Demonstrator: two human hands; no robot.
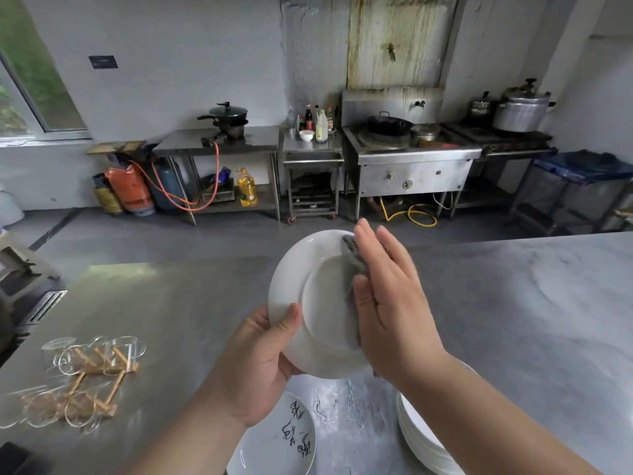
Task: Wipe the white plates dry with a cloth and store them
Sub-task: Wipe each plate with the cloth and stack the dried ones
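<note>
I hold a white plate (317, 303) tilted up above the steel table, its underside facing me. My left hand (255, 363) grips its lower left rim, thumb on the near face. My right hand (390, 299) lies flat with straight fingers, pressing a grey cloth (354, 260) against the plate's right side. Most of the cloth is hidden under that hand. A stack of white plates (421, 437) sits on the table under my right forearm. A white plate with black brush writing (277, 440) lies near the front edge.
Several clear glasses on a wooden rack (85, 378) stand at the table's left. Water drops (339, 402) wet the steel table (513, 320) between the plates. Across the floor are a stove (407, 156), pots, gas cylinders and an oil bottle.
</note>
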